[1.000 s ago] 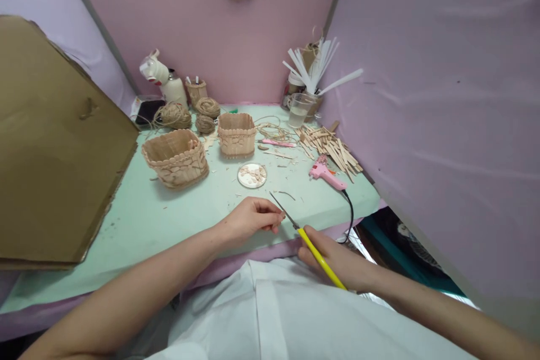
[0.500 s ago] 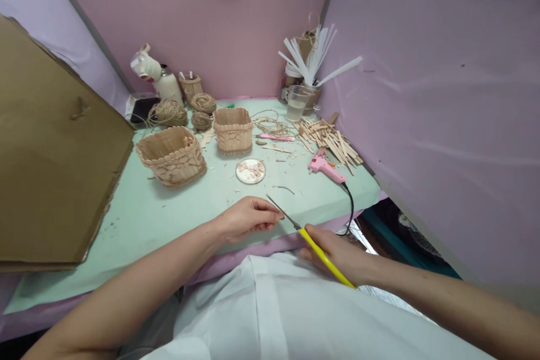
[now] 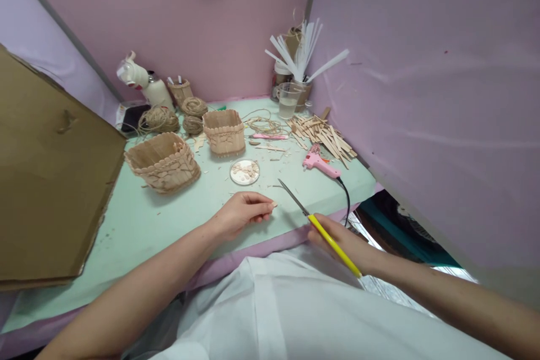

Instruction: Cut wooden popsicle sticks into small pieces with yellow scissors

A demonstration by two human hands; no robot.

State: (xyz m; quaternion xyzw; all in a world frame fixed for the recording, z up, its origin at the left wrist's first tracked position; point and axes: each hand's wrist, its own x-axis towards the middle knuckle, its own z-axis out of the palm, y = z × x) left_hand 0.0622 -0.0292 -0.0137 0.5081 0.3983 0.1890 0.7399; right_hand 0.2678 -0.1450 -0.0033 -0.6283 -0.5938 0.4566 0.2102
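Note:
Between the thumb and forefinger of my left hand [image 3: 245,215] is a small pale wood piece [image 3: 274,205], just over the table's front edge. My right hand [image 3: 337,243] is wrapped round the yellow handles of a pair of scissors [image 3: 314,224]; the blades point up and to the left, apart from the wood piece. Beyond my left hand, a round white dish [image 3: 245,179] holds several small wood chips. Two wooden baskets stand further back, a larger basket [image 3: 164,171] on the left and a smaller basket [image 3: 224,140] in the middle.
A pink glue gun [image 3: 321,165] lies at the right, its black cord dropping over the edge. Behind it spreads a pile of wooden sticks [image 3: 323,134], near a plastic cup [image 3: 288,106]. Twine balls [image 3: 159,120] sit back left. A cardboard panel [image 3: 54,174] stands at the left.
The scissors have moved right, away from my left hand, and the wood piece now shows at its fingertips. The whole view has shifted slightly.

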